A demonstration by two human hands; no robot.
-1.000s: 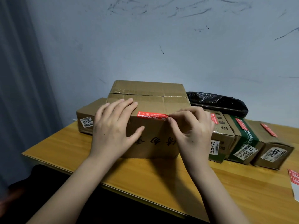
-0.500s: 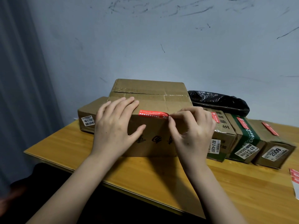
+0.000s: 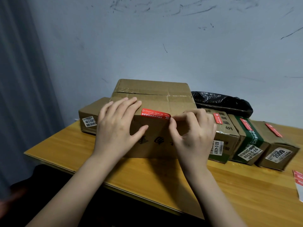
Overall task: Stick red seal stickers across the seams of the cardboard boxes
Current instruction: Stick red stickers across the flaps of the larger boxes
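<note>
Still, right hand [image 3: 195, 130] pinches red sticker [image 3: 155, 114]; box [image 3: 152, 99] unmoved.

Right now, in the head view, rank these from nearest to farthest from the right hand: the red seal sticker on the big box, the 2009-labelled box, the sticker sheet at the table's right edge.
1. Red seal sticker: on the big box's front top edge, its end at the right hand fingertips.
2. 2009-labelled box: end of the row, to the right.
3. Sticker sheet: far right, at the frame edge.

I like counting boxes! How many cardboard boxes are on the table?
5: the big box under both hands, one behind-left, and three to its right. More may hide behind.
</note>
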